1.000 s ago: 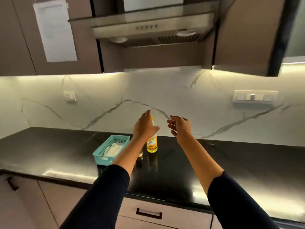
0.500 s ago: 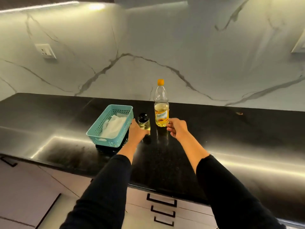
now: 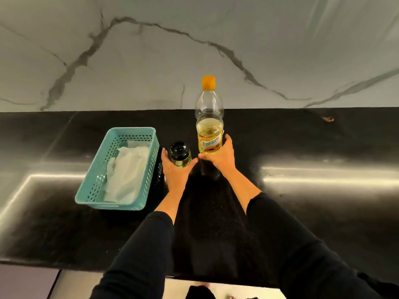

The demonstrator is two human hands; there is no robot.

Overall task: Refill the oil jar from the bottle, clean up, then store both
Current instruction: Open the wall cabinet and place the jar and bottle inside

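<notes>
— Where's the jar?

— The oil jar (image 3: 181, 159) stands on the bench (image 3: 302, 203) with its black lid (image 3: 178, 148) on and only a little oil in the bottom. It sits just left of the bottle (image 3: 209, 128). My left hand (image 3: 176, 172) has now closed round it, thumb on one side and fingers on the other.

— And the bottle?

— Upright, orange cap (image 3: 208, 82) on, roughly half full. Half a second ago my right hand (image 3: 221, 157) was short of it; now it wraps the base by the label.

— Meaning?

— I've got hold of both, but both are capped, so nothing has been poured. I'd say opening them comes next. The teal basket (image 3: 131, 129) with the white cloth (image 3: 127, 169) sits just left of the jar, handy for wiping.
</notes>
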